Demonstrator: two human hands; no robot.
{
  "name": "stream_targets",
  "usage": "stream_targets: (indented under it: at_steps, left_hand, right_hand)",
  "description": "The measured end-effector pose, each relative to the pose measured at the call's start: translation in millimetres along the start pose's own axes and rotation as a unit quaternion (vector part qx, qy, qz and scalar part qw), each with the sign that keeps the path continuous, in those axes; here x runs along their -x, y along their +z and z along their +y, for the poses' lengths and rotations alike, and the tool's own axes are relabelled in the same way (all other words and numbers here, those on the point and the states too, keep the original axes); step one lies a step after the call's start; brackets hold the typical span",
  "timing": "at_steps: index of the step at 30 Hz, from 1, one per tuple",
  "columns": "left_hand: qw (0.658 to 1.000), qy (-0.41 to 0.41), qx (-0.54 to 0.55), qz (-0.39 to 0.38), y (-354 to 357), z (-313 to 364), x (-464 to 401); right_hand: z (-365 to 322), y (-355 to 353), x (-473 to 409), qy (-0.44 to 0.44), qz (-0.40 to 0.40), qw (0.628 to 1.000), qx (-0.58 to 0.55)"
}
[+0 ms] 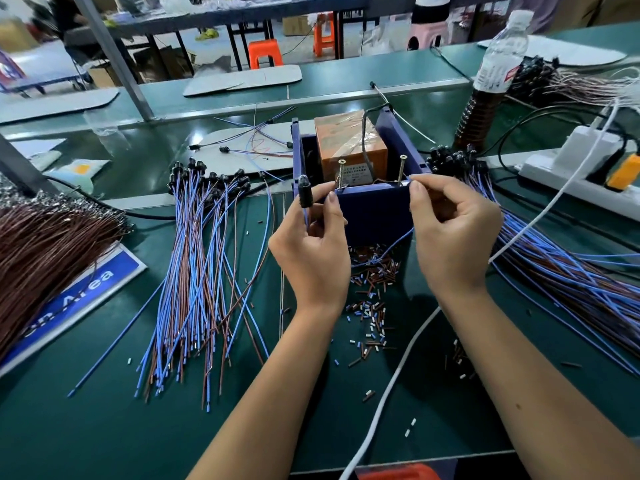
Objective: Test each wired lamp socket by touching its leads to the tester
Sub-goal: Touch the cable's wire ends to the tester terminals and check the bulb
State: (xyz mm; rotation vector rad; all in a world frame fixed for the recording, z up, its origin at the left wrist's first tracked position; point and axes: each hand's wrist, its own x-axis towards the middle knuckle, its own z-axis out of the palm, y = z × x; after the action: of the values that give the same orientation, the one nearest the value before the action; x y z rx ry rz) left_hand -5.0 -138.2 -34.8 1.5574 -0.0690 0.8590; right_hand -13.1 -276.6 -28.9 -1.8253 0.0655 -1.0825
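Observation:
The tester (372, 209) is a blue open box holding an orange transformer, with two upright screws (341, 173) as contacts at its front wall. My left hand (313, 251) grips a black lamp socket (305, 195) upright, just left of the box. My right hand (450, 230) pinches the socket's thin leads at the box's right front corner, near the right screw (401, 169). A blue lead (394, 242) loops down between my hands. A pile of wired sockets (201, 271) lies to the left, and another pile (561, 265) lies to the right.
Cut bits of wire insulation (372, 306) litter the green mat under my hands. A bundle of brown wires (45, 258) lies far left over a blue sign (83, 299). A bottle (491, 81) and a white power strip (581, 168) stand at the right; a white cable (391, 393) crosses the mat.

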Motion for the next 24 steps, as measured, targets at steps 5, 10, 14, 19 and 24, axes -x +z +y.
stream_targets:
  at_steps: [5, 10, 14, 19, 24]
  left_hand:
    - [1.0, 0.016, -0.004, 0.002, 0, 4, 1]
    - [1.0, 0.014, -0.002, -0.002, -1, 6, 2]
    - [1.0, 0.012, -0.002, -0.006, -1, 6, 2]
    - [1.0, 0.014, -0.012, -0.002, -2, 5, 2]
    - [0.999, -0.014, 0.007, 0.035, -4, 13, 3]
  right_hand:
    - [-2, 0, 0, -0.033, -0.007, 0.999, 0.015]
    - [-3, 0, -1, -0.039, -0.012, 0.999, 0.017]
    - [-4, -1, 0, -0.039, -0.016, 0.999, 0.015]
    - [-3, -1, 0, -0.036, -0.021, 0.999, 0.01]
    - [-2, -1, 2, 0.01, 0.0, 1.0, -0.018]
